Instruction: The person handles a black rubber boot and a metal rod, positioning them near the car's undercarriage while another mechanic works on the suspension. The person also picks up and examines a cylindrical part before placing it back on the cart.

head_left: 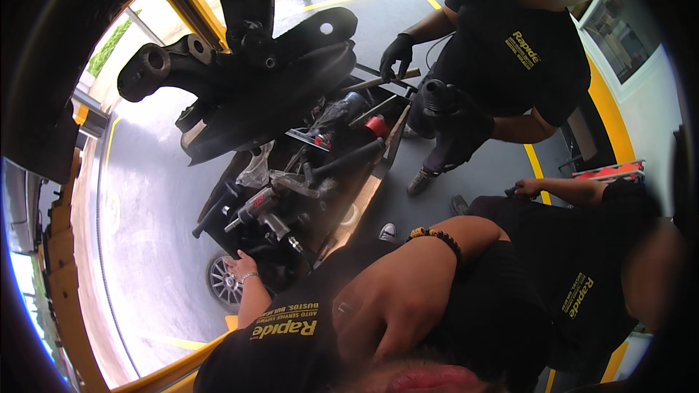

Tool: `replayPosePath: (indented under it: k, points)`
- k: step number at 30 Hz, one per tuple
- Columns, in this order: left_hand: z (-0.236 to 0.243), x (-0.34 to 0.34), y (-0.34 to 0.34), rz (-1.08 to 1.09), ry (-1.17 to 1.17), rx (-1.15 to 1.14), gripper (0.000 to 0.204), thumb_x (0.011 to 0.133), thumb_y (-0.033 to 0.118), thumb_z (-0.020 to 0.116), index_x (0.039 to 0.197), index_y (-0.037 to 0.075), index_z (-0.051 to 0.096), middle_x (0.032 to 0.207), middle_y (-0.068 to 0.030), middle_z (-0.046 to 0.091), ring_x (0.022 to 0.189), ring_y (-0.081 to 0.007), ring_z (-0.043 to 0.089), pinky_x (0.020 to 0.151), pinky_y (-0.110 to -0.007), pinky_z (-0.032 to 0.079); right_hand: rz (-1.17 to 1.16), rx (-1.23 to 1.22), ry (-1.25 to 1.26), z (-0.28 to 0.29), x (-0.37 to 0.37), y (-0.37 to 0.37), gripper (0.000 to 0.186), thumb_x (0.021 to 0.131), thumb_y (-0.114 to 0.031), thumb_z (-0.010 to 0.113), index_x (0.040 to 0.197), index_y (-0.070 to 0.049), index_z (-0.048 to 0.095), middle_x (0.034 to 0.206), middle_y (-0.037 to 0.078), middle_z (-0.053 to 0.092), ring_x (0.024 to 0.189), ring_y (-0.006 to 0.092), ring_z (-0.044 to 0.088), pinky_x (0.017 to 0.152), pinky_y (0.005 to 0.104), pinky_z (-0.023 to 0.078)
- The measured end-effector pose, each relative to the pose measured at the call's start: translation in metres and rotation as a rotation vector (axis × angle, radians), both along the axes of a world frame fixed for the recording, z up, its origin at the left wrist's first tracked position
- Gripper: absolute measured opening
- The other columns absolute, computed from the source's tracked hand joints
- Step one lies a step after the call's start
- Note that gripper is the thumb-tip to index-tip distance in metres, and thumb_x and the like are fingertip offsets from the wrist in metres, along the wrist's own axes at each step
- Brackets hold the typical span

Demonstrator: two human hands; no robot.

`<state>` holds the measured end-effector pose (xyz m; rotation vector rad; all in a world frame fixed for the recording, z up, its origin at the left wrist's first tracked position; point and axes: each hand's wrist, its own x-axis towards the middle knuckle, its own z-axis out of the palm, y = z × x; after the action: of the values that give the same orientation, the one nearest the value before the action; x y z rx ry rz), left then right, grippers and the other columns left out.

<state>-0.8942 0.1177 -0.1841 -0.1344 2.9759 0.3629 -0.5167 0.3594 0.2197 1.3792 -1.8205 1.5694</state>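
My left hand [241,268] is low on the left with its fingers apart, a chain bracelet on its wrist. It holds nothing that I can see and is beside the cart [357,222], in front of a spoked car wheel [221,282]. My right hand [393,302], with a beaded bracelet at the wrist, is raised close to my chest, fingers curled. Its fingertips are hidden, so what they grip cannot be made out. On the cart lie a grey and red impact wrench [256,208], a black rubber-like bar [342,164] and several metal tools and parts.
A large black suspension arm [255,80] hangs overhead at the upper left. Across the cart, a gloved co-worker [510,51] holds a dark cylindrical part [437,96]. Another co-worker [582,269] stands at the right holding a small dark object. Yellow lines mark the grey floor [371,14].
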Motion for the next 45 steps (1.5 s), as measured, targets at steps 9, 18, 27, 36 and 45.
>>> replayPosePath:
  k: [9,18,27,36,45]
  points:
    - [0.013,0.016,0.000,0.019,0.018,-0.049,0.080,0.098,0.054,0.045,0.155,0.005,0.019,0.156,-0.0257,0.031,0.143,-0.0400,0.035,0.115,-0.051,0.033,-0.096,-0.022,0.026,-0.025,0.025,0.018,0.013,0.100,-0.010,0.050,0.097,0.000,0.059,0.098,0.018,0.063,0.085,0.0355,0.063,0.078,0.0489,0.052]
    - [0.004,0.017,-0.002,0.040,0.130,-0.111,0.077,0.099,0.055,0.041,0.154,0.003,0.024,0.152,-0.0277,0.035,0.142,-0.0406,0.036,0.115,-0.050,0.032,-0.688,-0.584,0.190,0.039,0.033,0.007,0.010,0.088,-0.003,0.065,0.094,-0.003,0.057,0.079,0.011,0.059,0.069,0.0247,0.061,0.059,0.0384,0.053]
    - [-0.003,0.013,-0.002,0.029,0.142,0.011,0.074,0.100,0.056,0.038,0.154,0.006,0.026,0.156,-0.0243,0.032,0.144,-0.0395,0.032,0.116,-0.050,0.028,-0.927,-0.418,0.588,0.043,0.012,-0.001,0.019,0.089,-0.015,0.071,0.091,-0.012,0.053,0.076,-0.001,0.056,0.067,0.0147,0.057,0.056,0.0314,0.047]
    - [0.003,0.017,-0.003,0.094,0.126,0.061,0.074,0.100,0.057,0.038,0.153,0.006,0.028,0.152,-0.0235,0.039,0.140,-0.0405,0.037,0.114,-0.052,0.031,-0.686,0.498,-0.284,-0.111,0.003,0.050,0.024,0.089,-0.018,0.071,0.110,-0.010,0.062,0.102,0.008,0.063,0.092,0.0231,0.062,0.083,0.0365,0.051]
    - [0.013,0.019,-0.004,0.110,0.093,0.102,0.075,0.100,0.056,0.039,0.152,0.003,0.029,0.149,-0.0244,0.041,0.139,-0.0402,0.038,0.114,-0.051,0.031,-0.905,0.520,-1.945,-0.480,0.120,0.104,0.054,0.095,-0.044,0.059,0.125,-0.001,0.063,0.119,0.019,0.069,0.104,0.0354,0.067,0.092,0.0407,0.051]
